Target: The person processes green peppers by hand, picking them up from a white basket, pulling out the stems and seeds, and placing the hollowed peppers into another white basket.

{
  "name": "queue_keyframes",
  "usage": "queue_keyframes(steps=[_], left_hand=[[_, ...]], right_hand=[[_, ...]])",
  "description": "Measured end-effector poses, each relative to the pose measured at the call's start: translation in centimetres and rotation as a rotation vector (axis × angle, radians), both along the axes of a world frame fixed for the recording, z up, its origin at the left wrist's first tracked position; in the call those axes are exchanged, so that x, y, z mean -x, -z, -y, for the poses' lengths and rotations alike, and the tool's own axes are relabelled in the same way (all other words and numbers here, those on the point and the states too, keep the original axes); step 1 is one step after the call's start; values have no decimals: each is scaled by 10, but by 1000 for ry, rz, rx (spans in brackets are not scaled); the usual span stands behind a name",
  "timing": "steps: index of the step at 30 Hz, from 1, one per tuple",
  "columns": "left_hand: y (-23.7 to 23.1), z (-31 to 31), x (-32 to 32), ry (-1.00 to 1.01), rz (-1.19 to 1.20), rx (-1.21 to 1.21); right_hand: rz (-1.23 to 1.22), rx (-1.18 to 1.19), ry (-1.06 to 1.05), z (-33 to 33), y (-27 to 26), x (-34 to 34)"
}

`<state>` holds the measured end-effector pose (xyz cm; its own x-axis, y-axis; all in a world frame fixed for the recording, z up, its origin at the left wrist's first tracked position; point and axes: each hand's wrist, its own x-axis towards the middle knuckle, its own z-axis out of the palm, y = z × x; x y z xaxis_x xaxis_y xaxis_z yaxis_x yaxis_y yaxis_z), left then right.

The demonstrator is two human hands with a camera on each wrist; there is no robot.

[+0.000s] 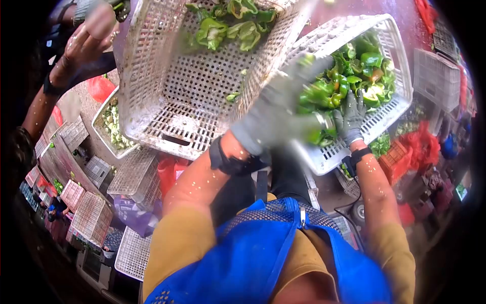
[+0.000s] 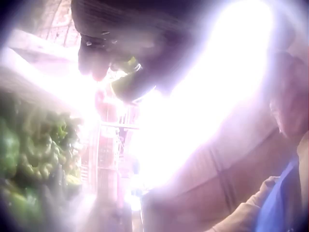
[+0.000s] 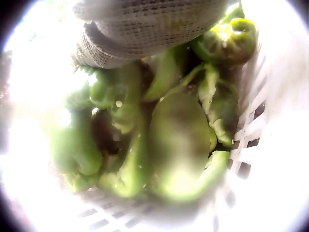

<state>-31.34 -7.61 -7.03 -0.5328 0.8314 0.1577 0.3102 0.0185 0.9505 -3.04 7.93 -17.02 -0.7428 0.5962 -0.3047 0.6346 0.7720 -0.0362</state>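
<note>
My left hand, in a grey glove and blurred, is between the two baskets, over the near left side of the white basket. In the left wrist view a green pepper piece shows in the fingers of the dark, backlit glove. My right hand, also gloved, rests with extended fingers on the green peppers heaped in the white basket. Broken and whole green peppers lie under that glove in the right wrist view. Glare washes out much of both wrist views.
A large tilted basket on the left holds several green pepper pieces at its far end. Another person's hand is at upper left. Stacked crates stand at lower left; an orange crate is at right.
</note>
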Motion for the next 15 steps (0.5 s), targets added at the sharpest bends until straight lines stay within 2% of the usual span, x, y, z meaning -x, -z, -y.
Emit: queue_keyframes(steps=[1,2,3,4,5,6,7,8,9,12,14,15], left_hand=[[3,-3,6,9,-11,-7],[15,-6,17,31,159,28],[33,-10,30,57,329,65],[67,-20,55,-31,287,236],[89,-32,80,-62,59,412],[119,-43,99,-75,-81,657],[167,-55,122,-50,-380,806],[206,-68,144,30,-551,980],[210,-76,149,77,-639,1035],[268,-87,151,177,-738,1098],[266,-80,122,192,-723,1129],[268,-70,111,199,-586,1169]], right_hand=[[11,-44,-76,-2,5,-4],[26,-90,-147,-5,9,-9],[48,16,3,-2,-1,-2],[67,125,155,1,-11,6],[83,43,21,-1,-3,0],[74,34,31,-3,0,0],[98,71,50,-5,0,1],[126,108,71,-5,-1,2],[146,83,64,-4,-3,4],[88,83,28,-5,6,-4],[9,121,82,-3,-2,3],[-51,68,69,-3,3,-1]])
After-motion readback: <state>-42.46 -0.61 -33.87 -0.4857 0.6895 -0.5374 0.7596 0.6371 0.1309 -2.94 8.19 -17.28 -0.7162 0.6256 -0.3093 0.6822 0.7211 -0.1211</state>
